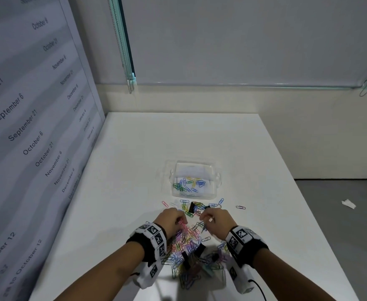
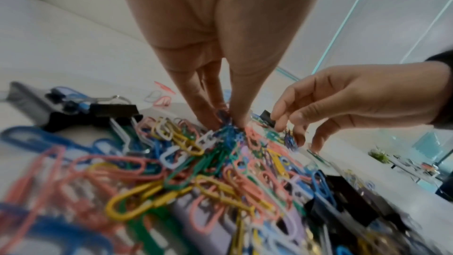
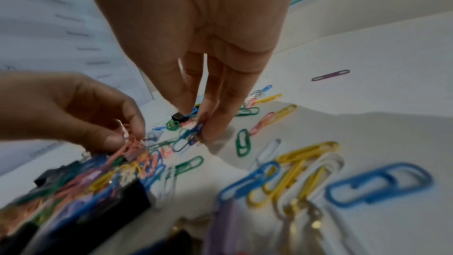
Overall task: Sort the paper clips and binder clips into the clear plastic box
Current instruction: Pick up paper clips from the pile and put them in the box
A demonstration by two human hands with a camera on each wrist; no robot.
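Observation:
A heap of coloured paper clips (image 1: pixel 189 246) with black binder clips (image 1: pixel 192 207) among them lies on the white table, close to me. Behind it stands the clear plastic box (image 1: pixel 194 181), open, with several paper clips inside. My left hand (image 1: pixel 173 218) pinches a bunch of paper clips (image 2: pixel 228 129) at the top of the heap; from the right wrist they look pink (image 3: pixel 130 143). My right hand (image 1: pixel 213 218) pinches a few blue and purple paper clips (image 3: pixel 193 133) just above the table, beside the left hand (image 3: pixel 85 115).
Loose clips lie scattered between the heap and the box, one purple clip (image 1: pixel 240 207) apart to the right. A printed board with dates (image 1: pixel 32 127) leans along the table's left edge. A crumpled white scrap (image 1: pixel 348 203) lies on the floor at right.

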